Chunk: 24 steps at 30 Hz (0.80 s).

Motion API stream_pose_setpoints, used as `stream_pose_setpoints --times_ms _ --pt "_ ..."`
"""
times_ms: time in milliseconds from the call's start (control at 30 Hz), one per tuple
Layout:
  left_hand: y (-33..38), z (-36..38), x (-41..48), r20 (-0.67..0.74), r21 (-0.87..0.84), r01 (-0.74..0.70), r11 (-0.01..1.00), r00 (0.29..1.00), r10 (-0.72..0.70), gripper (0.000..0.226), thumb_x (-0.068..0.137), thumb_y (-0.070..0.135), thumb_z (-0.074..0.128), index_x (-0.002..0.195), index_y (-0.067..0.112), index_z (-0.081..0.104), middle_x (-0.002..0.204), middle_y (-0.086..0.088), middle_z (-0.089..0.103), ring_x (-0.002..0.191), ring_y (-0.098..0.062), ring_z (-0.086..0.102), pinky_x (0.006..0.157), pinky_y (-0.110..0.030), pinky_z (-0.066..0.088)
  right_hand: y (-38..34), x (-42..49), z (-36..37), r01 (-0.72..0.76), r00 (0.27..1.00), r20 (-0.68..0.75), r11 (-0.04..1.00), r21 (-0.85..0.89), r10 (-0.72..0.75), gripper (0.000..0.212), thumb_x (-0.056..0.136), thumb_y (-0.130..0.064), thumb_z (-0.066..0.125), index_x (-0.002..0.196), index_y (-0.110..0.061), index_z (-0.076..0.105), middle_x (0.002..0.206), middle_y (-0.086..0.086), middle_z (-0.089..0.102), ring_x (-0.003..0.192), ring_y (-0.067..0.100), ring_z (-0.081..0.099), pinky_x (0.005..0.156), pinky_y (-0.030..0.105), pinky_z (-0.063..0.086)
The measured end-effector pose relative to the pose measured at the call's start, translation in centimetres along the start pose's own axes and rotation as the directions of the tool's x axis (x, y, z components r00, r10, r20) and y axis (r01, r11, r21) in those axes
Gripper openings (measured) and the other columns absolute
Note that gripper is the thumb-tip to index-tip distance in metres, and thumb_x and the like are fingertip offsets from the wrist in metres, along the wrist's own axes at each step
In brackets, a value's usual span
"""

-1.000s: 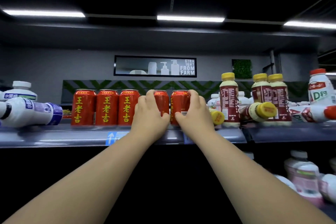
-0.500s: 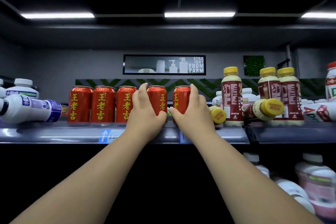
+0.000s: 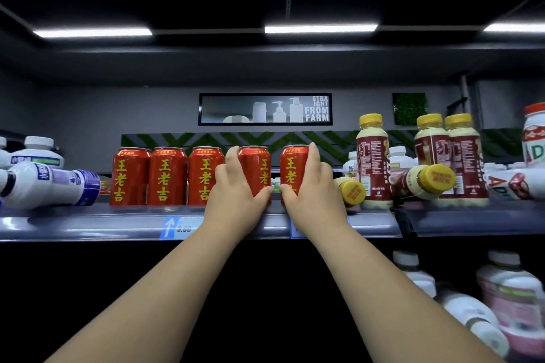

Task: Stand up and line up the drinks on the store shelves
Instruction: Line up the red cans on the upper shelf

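Both arms reach up to the shelf (image 3: 88, 222), where five red cans stand upright in a row. The left hand (image 3: 236, 191) is wrapped around the fourth can (image 3: 256, 169), fingers curled behind its left side and thumb pressed low on the front, so that grip is closed on it. The right hand (image 3: 311, 188) holds the fifth can (image 3: 292, 169) the same way, mirrored, fingers up along its right side and thumb at the base. A narrow gap shows between these two cans, while the three cans to the left (image 3: 166, 175) stand shoulder to shoulder, touching or nearly so.

Left of the row a white bottle with a blue label (image 3: 50, 184) lies on its side. On the right, a yellow-capped bottle (image 3: 351, 191) lies tipped with its cap facing outward, just beside the right hand, and another toppled yellow-capped bottle (image 3: 424, 181) rests against the upright ones behind it (three of those stand tall, brown labels outward). A blue price tag (image 3: 180, 227) sits on the shelf edge below the left wrist. More pale bottles (image 3: 507, 292) lie jumbled on the lower shelf at right.
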State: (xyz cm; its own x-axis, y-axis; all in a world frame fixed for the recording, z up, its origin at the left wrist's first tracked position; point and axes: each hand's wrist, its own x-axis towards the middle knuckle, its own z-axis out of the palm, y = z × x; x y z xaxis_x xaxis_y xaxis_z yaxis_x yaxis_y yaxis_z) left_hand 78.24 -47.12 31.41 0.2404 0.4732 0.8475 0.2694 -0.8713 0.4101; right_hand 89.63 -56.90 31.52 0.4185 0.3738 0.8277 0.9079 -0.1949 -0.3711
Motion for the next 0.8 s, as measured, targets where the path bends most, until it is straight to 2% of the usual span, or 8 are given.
stream_pose_setpoints --times_ms 67,167,333,533,633,700,800 --pt "-0.1 0.0 0.1 0.008 0.000 0.001 1.000 1.000 -0.001 0.092 0.087 0.041 0.070 0.151 0.026 0.006 0.142 -0.011 0.045 0.119 -0.032 0.055 0.094 -0.043 0.047 0.1 0.0 -0.2 0.000 1.000 0.003 0.999 0.033 0.000 0.092 0.096 -0.039 0.058 0.158 -0.022 -0.007 0.145 0.010 0.040 0.124 0.030 0.048 0.100 0.041 0.042" --pt "-0.1 0.1 0.3 0.012 0.028 -0.023 0.999 1.000 0.022 0.088 0.087 0.041 0.067 0.149 0.028 0.005 0.136 -0.011 0.052 0.111 -0.030 0.059 0.088 -0.042 0.051 -0.1 -0.2 0.0 0.033 0.999 -0.024 0.999 -0.010 -0.034 0.090 0.094 -0.044 0.057 0.157 -0.025 -0.004 0.140 0.009 0.044 0.120 0.029 0.048 0.100 0.043 0.043" --pt "-0.3 0.2 0.0 0.011 0.022 -0.067 0.998 0.998 0.067 0.090 0.090 0.040 0.066 0.152 0.026 0.002 0.147 -0.009 0.039 0.119 -0.027 0.054 0.085 -0.035 0.045 -0.1 -0.3 0.1 0.039 0.999 -0.005 0.998 -0.038 -0.040 0.090 0.094 -0.046 0.058 0.156 -0.027 -0.004 0.140 0.011 0.038 0.115 0.028 0.051 0.095 0.041 0.049" --pt "-1.3 -0.9 -0.8 -0.073 -0.016 -0.155 0.988 0.985 0.153 0.090 0.086 0.037 0.073 0.152 0.025 0.014 0.151 -0.004 0.028 0.128 -0.021 0.044 0.100 -0.037 0.043 0.1 -0.2 0.2 0.064 0.998 0.016 0.998 -0.001 -0.063 0.089 0.093 -0.050 0.061 0.155 -0.026 0.003 0.141 0.007 0.041 0.116 0.025 0.052 0.090 0.037 0.046" --pt "-3.4 -2.5 -1.4 -0.143 0.184 -0.244 0.952 0.952 0.272 0.078 0.083 0.032 0.076 0.146 0.017 0.032 0.140 -0.009 0.043 0.120 -0.026 0.050 0.098 -0.039 0.043 0.0 -0.2 0.4 0.065 0.998 0.026 0.998 -0.011 -0.065 0.089 0.093 -0.050 0.061 0.155 -0.026 0.002 0.139 0.007 0.041 0.114 0.026 0.053 0.084 0.036 0.044" --pt "-4.6 -3.6 -1.3 -0.193 0.343 -0.218 0.914 0.935 0.296 0.072 0.081 0.036 0.076 0.141 0.018 0.038 0.134 -0.010 0.050 0.115 -0.029 0.051 0.095 -0.042 0.042 -0.2 -0.1 0.4 0.060 0.997 0.041 0.998 -0.029 -0.058 0.088 0.094 -0.050 0.059 0.155 -0.025 0.000 0.139 0.008 0.040 0.114 0.027 0.052 0.084 0.037 0.043" --pt "-5.5 -4.5 -0.4 -0.190 0.409 -0.023 0.912 0.976 0.110 0.077 0.084 0.054 0.068 0.144 0.025 0.029 0.140 -0.005 0.042 0.123 -0.027 0.043 0.101 -0.044 0.036 -0.8 -0.1 0.4 0.055 0.997 0.060 0.997 -0.053 -0.052 0.088 0.095 -0.051 0.057 0.155 -0.026 -0.002 0.141 0.008 0.038 0.118 0.028 0.051 0.087 0.039 0.045"
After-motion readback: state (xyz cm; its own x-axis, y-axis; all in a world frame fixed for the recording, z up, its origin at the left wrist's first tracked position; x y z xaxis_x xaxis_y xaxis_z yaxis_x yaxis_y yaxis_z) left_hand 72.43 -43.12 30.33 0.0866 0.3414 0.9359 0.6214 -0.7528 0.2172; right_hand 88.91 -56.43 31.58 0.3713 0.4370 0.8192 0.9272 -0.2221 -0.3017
